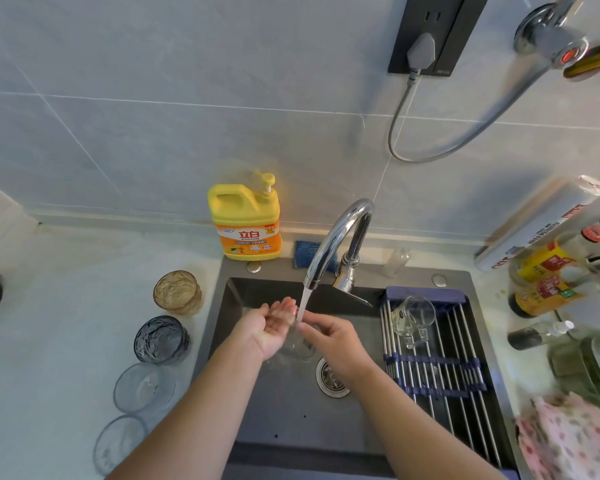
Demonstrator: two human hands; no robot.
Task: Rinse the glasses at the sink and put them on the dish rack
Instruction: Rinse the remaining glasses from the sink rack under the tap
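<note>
Clear glass (302,346) sits mid-sink (281,410), right under faucet (340,237) stream for rinsing. Mouth seems up, long axis near vertical; transparency blurs detail. Right hand (333,344) pinches rim to steady it. Left hand (267,329) spread open at its 9 o'clock side. Dish rack (440,372) at 3 o'clock holds glass mug (413,318) on its side. Waiting glasses (161,339) at 9 o'clock.

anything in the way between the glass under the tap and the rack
Nothing visible. The glass, held by the right hand, sits just left of the rack, whose near bars are bare; a mug lies only at its far end.
</note>
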